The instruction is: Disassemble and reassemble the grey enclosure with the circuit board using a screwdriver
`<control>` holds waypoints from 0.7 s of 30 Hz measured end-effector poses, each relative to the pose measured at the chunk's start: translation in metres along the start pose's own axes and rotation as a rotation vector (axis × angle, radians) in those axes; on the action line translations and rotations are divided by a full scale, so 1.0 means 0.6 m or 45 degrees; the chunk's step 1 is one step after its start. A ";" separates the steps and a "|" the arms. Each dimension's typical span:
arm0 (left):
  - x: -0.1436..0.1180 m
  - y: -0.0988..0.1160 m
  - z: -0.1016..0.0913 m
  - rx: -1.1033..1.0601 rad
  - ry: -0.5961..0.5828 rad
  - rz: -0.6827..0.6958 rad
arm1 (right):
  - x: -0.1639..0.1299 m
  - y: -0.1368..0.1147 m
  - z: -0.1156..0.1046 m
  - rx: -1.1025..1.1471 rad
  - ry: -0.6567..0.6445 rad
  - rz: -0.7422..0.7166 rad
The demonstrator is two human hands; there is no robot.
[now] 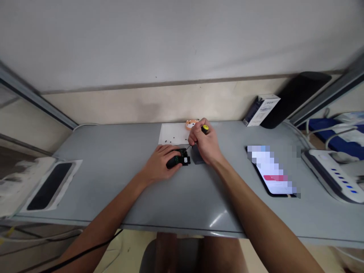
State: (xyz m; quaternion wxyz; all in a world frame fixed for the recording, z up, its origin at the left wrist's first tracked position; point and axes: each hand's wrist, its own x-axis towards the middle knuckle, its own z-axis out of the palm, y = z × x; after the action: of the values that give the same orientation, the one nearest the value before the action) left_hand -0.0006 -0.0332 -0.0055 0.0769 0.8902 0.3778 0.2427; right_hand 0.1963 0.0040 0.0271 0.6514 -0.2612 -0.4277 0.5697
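My left hand (164,162) is closed around a small black device (186,159) with a bit of green circuit board showing; its exact kind is unclear. In my right hand (207,143) is a screwdriver (205,129), its yellow handle end up. The thin shaft slants down to the left, its tip at the device. A flat dark grey piece (198,156) lies under and beside my right hand, partly hidden by it. Behind both hands, several tiny dark screws (170,141) rest on a white sheet of paper (166,131).
An orange-and-white animal-faced item (192,124) sits at the paper's back edge. To the right lie a lit phone (273,174) and a power strip (332,174). A carton (261,110) and a black cylinder (297,98) stand back right. Another dark phone-like slab (50,185) lies left.
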 end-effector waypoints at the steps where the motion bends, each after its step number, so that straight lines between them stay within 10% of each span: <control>1: 0.000 0.001 0.000 0.001 0.010 0.001 | 0.000 -0.001 0.001 0.003 -0.013 -0.006; 21: -0.001 0.013 0.006 -0.001 0.021 -0.080 | -0.009 -0.008 0.016 0.116 -0.120 0.070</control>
State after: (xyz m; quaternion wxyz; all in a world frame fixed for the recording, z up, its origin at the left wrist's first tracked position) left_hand 0.0058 -0.0388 -0.0067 0.0816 0.8759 0.4061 0.2475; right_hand 0.1909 -0.0037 0.0346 0.6257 -0.2158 -0.4241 0.6181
